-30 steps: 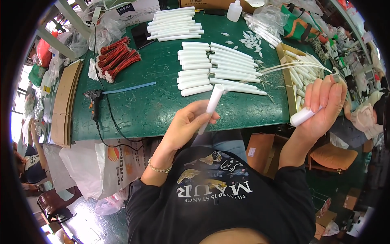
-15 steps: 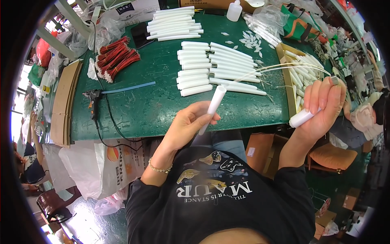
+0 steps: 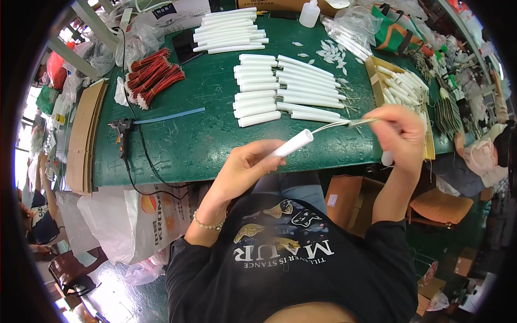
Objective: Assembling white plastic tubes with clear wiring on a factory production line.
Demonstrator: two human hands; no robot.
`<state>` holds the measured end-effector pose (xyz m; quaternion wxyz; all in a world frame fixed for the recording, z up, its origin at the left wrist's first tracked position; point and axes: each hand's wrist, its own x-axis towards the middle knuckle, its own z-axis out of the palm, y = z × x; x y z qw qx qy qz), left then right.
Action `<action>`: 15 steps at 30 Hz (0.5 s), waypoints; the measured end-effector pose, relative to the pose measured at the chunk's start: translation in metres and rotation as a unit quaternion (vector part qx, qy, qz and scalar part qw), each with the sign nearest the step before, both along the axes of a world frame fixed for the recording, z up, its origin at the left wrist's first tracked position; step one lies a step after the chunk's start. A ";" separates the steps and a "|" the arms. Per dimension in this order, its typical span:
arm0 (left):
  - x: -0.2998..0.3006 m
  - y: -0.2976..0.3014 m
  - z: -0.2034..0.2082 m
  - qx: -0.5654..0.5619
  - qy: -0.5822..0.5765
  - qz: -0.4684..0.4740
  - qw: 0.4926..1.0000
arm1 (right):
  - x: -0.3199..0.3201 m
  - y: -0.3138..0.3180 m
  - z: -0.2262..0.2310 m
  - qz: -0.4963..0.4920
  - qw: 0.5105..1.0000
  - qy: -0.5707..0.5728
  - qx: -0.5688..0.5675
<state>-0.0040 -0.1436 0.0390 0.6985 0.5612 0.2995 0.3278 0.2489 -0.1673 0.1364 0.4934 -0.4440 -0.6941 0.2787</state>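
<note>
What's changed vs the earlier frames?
Right hand came left, bringing its end of the pale wires along. The white tube in the left hand tipped rightward, open end toward the right hand. Unchanged: left hand's grip, red wire bundles, glue gun.

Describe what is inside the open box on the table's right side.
White tubes lie piled inside the box; the right hand hides part, and the tubes cover the bottom.

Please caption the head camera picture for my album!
Left hand holds a white tube, right hand grips thin strands, at a green table.
</note>
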 end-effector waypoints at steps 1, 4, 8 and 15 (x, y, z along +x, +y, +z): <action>0.000 0.000 0.001 -0.001 0.000 0.000 1.000 | -0.001 0.002 -0.001 0.025 0.997 -0.062 -0.044; 0.000 0.001 0.003 -0.021 -0.015 0.001 1.000 | -0.009 0.005 -0.017 0.065 0.991 -0.094 -0.063; -0.005 0.007 0.005 0.040 0.057 -0.050 0.996 | -0.006 0.004 -0.024 0.062 0.989 -0.083 -0.102; 0.005 0.004 0.008 0.092 0.084 -0.023 0.992 | -0.006 0.002 -0.030 0.060 0.989 -0.089 -0.103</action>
